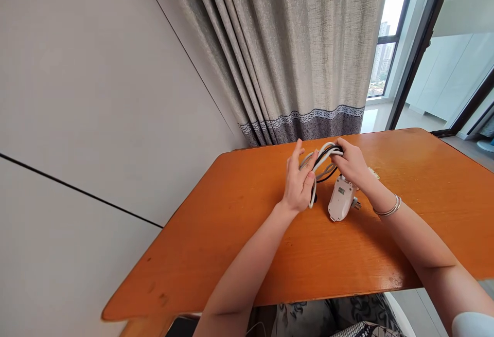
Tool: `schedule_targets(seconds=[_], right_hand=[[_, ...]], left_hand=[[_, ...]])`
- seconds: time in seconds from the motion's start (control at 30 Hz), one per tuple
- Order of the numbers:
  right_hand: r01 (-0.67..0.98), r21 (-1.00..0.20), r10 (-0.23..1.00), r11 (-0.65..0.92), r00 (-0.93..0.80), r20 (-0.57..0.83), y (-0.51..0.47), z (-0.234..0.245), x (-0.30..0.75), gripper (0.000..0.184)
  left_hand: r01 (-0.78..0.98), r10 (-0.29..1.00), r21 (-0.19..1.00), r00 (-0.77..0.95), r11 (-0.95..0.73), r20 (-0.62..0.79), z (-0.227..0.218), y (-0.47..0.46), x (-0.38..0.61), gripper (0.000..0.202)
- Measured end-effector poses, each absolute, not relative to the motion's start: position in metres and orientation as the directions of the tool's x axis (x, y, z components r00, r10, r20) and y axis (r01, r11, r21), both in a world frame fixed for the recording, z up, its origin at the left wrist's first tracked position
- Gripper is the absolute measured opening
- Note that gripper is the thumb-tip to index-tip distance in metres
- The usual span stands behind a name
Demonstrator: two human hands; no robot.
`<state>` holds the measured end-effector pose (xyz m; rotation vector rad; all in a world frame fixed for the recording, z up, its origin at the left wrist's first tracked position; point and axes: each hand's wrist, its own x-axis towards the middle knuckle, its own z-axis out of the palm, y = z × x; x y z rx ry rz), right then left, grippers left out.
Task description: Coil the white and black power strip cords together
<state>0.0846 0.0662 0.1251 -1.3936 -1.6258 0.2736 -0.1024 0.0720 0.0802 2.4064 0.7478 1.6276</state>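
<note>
Right of the frame's centre, my right hand [347, 161] closes around the looped white-and-black flexible cables [323, 158]; my left hand [300, 181] rests loosely open against them. Even, slack loops should avoid tugging the pale-pink rounded plastic device [340, 200] on the orange-brown wooden table [231, 213].

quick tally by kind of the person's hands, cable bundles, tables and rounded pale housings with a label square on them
Left hand and right hand: 2
Cable bundle, strands too tangled to count: 1
Table: 1
Rounded pale housing with a label square: 1
Total: 5
</note>
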Motion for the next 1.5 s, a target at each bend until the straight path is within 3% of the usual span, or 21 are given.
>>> schedule_targets(seconds=[0.07, 0.13, 0.23, 0.33, 0.43, 0.87, 1.03, 1.27, 1.5], right_hand=[[0.582, -0.731, 0.855, 0.356, 0.111, 0.506, 0.067, 0.124, 0.085, 0.009], [0.531, -0.763, 0.855, 0.369, 0.127, 0.502, 0.068, 0.122, 0.085, 0.012], [0.465, -0.799, 0.869, 0.381, 0.113, 0.481, 0.070, 0.120, 0.084, 0.011], [0.424, -0.826, 0.887, 0.372, 0.100, 0.451, 0.069, 0.119, 0.082, 0.010], [0.419, -0.826, 0.891, 0.377, 0.081, 0.447, 0.067, 0.121, 0.080, 0.011], [0.424, -0.831, 0.914, 0.360, 0.020, 0.406, 0.064, 0.126, 0.081, 0.018], [0.439, -0.814, 0.904, 0.380, 0.009, 0.427, 0.063, 0.126, 0.081, 0.019], [0.465, -0.811, 0.910, 0.355, 0.026, 0.413, 0.056, 0.131, 0.076, 0.018], [0.436, -0.803, 0.891, 0.406, 0.004, 0.453, 0.056, 0.129, 0.077, 0.015]], left_hand=[[0.090, 0.614, 0.629, 0.357, -0.773, 0.704, 0.084, 0.079, -0.106, 0.053], [-0.125, 0.727, 0.842, 0.449, -0.524, 0.519, 0.089, 0.084, -0.110, 0.059], [-0.260, 0.777, 0.952, 0.563, -0.160, 0.284, 0.096, 0.085, -0.116, 0.069], [-0.215, 0.786, 0.977, 0.605, 0.004, 0.130, 0.102, 0.083, -0.120, 0.062], [-0.152, 0.789, 0.988, 0.611, 0.038, 0.064, 0.107, 0.081, -0.122, 0.060], [0.053, 0.837, 0.987, 0.538, -0.152, 0.100, 0.117, 0.071, -0.118, 0.051], [0.094, 0.839, 0.990, 0.542, -0.102, 0.035, 0.115, 0.069, -0.117, 0.050], [-0.014, 0.865, 1.000, 0.502, 0.003, 0.005, 0.113, 0.070, -0.113, 0.048], [-0.314, 0.876, 0.943, 0.479, 0.107, 0.059, 0.116, 0.071, -0.116, 0.058]])
